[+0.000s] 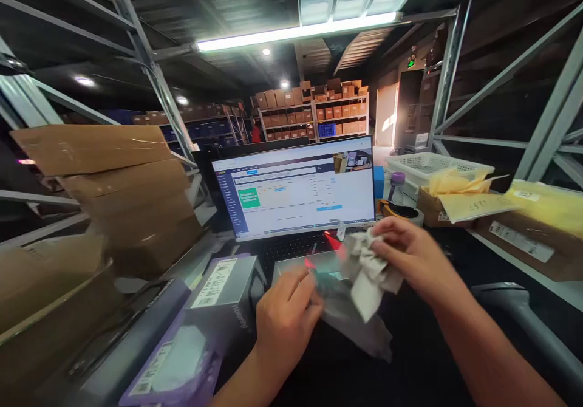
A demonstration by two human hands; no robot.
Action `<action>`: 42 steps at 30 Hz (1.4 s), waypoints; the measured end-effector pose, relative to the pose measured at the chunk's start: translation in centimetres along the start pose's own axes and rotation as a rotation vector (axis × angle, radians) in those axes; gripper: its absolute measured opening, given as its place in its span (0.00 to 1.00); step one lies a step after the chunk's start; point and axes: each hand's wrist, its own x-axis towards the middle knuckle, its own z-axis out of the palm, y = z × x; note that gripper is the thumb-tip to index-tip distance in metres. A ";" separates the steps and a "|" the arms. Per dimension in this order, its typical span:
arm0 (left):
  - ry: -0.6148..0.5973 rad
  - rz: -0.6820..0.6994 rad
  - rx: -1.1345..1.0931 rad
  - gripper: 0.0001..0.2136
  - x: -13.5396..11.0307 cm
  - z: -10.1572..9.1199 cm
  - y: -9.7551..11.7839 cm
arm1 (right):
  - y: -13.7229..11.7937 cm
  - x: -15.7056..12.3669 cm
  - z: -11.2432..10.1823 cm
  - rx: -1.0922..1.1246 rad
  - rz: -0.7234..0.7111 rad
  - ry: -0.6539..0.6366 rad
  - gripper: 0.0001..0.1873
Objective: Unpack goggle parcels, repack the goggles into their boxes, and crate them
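My right hand (407, 250) is closed on a crumpled grey cloth or paper (368, 270) held over the laptop's palm rest. My left hand (286, 316) is closed lower down on a motion-blurred thing with red and green on it (324, 271), which touches the hanging end of the grey material. Both hands are in front of an open laptop (296, 188) whose screen shows a software form. The held pieces are blurred, so I cannot name them more exactly.
Stacked cardboard boxes (118, 194) stand at the left. A grey product box (228, 288) and a purple packet (175, 364) lie near my left hand. At the right are a white basket (428, 164), yellow mailers (473, 197) and a barcode scanner (505, 300). Metal racking surrounds the bench.
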 end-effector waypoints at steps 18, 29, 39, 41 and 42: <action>-0.049 0.197 -0.041 0.06 1.1 -0.9 -0.2 | 3.6 -2.8 5.0 -1.084 -1.261 0.142 0.14; -0.059 0.049 -0.127 0.08 0.5 -0.7 -0.8 | 4.0 -3.4 6.8 -1.187 -1.140 -0.076 0.25; -0.151 -0.015 -0.235 0.11 0.6 -1.0 -1.5 | 2.1 0.5 1.4 -1.177 -1.034 -0.429 0.33; -0.133 -0.015 -0.233 0.12 0.7 -1.1 -1.6 | 2.2 0.4 1.5 -1.225 -1.033 -0.384 0.33; -0.125 -0.013 -0.234 0.13 0.7 -1.1 -1.6 | 2.2 0.5 1.5 -1.243 -1.046 -0.358 0.33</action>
